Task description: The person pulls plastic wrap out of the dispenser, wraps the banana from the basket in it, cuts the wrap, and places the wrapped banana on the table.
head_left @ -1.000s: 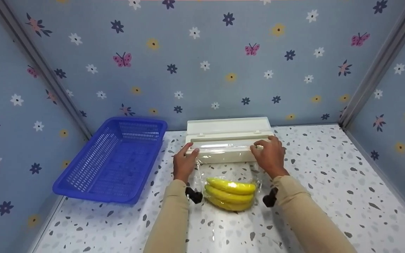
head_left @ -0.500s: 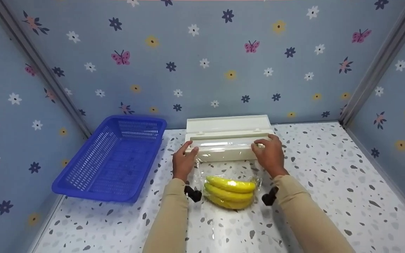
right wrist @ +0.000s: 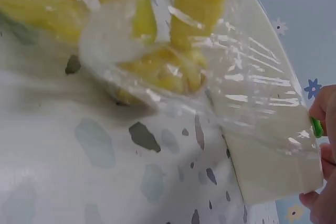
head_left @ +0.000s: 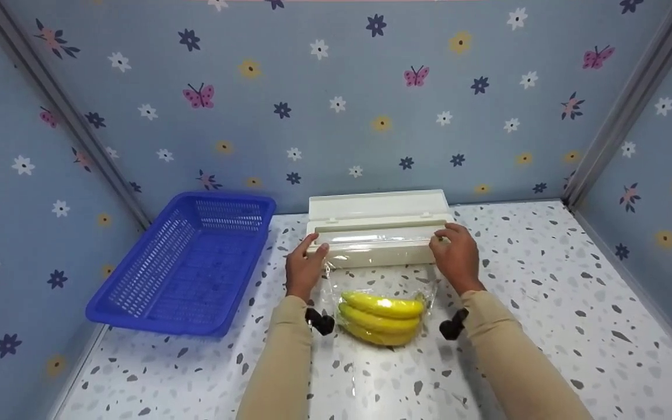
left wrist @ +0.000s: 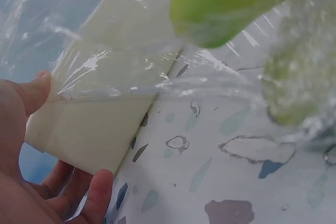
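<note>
A white cling film dispenser (head_left: 371, 258) lies with its lid (head_left: 377, 204) tilted back. Clear cling film (right wrist: 252, 93) stretches from its roll over the front and around a bunch of yellow bananas (head_left: 380, 319) lying nearer me. My left hand (head_left: 305, 271) grips the dispenser's left end, thumb on the top edge and fingers about the end. At the right end, my right hand (head_left: 457, 256) pinches a small green slide cutter (right wrist: 316, 127) on the front top edge; the fingers hide most of it. Film shows between the dispenser and the bananas in both wrist views.
A blue plastic basket (head_left: 196, 280) with slotted sides stands to the left. The speckled white table (head_left: 546, 326) meets a flowered blue wall (head_left: 336, 87) just behind the dispenser. Side panels flank the table.
My right hand has moved a little to the right along the dispenser's front edge. The left hand keeps its grip, and the bananas lie where they were. The head view has shifted slightly.
</note>
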Motion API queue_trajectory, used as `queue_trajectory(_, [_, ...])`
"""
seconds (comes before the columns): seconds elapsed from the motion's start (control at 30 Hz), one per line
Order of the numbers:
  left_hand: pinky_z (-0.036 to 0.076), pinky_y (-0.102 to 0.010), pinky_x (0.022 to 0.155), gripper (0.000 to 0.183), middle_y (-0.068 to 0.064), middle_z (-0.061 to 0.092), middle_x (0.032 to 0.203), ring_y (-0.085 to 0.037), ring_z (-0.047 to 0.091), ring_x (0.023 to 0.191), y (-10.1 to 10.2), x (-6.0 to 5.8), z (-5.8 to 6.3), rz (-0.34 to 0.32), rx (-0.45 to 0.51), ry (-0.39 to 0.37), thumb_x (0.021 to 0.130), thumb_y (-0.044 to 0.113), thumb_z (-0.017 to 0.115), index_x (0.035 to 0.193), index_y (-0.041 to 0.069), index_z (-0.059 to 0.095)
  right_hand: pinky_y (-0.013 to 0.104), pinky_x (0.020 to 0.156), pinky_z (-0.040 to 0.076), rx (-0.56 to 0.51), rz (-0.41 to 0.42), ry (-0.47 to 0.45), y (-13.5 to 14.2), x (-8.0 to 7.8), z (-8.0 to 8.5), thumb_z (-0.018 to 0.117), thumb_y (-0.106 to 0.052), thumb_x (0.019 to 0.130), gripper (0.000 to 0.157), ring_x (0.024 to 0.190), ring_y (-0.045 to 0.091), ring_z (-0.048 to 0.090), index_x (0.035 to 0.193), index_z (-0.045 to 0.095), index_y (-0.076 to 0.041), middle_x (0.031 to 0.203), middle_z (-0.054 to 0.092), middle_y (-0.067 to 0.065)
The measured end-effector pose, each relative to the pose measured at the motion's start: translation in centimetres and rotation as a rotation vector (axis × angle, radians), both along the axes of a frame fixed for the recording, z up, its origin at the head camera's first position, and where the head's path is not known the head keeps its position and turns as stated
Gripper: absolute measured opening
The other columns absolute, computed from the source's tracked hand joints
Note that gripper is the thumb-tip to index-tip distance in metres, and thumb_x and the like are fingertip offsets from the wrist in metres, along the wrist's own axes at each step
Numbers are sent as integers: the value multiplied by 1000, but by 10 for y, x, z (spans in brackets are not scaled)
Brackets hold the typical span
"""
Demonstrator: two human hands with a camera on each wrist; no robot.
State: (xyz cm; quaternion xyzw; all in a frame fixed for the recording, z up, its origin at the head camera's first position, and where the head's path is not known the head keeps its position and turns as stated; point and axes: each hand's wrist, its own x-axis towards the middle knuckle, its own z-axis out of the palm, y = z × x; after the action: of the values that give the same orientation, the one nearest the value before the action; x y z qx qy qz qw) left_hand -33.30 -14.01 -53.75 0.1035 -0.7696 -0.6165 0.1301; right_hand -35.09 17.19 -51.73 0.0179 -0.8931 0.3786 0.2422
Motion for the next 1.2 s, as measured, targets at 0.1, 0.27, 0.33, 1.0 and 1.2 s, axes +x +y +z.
queue_trajectory(0.1, [45,-45,96,45,-13,58,140,-29,56,118,0,1,1,-9,-3,2,94,30,72,136,19,64,52,97,48,-11,-8,31,5,0,-1,66,-10,92,22,118,39,60,105,75,6,127,64,21])
queue_trajectory(0.27, [44,-46,97,45,-13,56,142,-30,54,121,0,1,0,-29,6,11,95,31,72,137,19,64,49,99,48,-46,-2,38,10,-1,-3,66,-9,93,22,119,37,60,106,74,7,126,65,20])
queue_trajectory(0.33, [44,-46,97,45,-13,56,141,-29,54,122,0,0,0,-30,7,10,95,31,72,137,18,64,48,101,47,-54,-4,28,11,-2,-4,66,-9,93,22,120,36,60,107,74,7,126,66,19])
queue_trajectory(1.0, [43,-45,98,46,-11,55,143,-29,52,123,-3,1,-2,-32,-10,6,94,34,72,137,20,63,47,104,44,-114,-27,-32,15,-2,-2,64,-10,95,25,122,31,60,115,72,3,128,67,12])
queue_trajectory(1.2, [43,-46,99,47,-11,53,145,-30,50,125,-4,3,-1,-42,-15,-4,95,34,71,139,21,62,47,99,48,-130,-22,-7,18,-1,-2,61,-7,97,23,120,32,61,113,73,4,126,68,14])
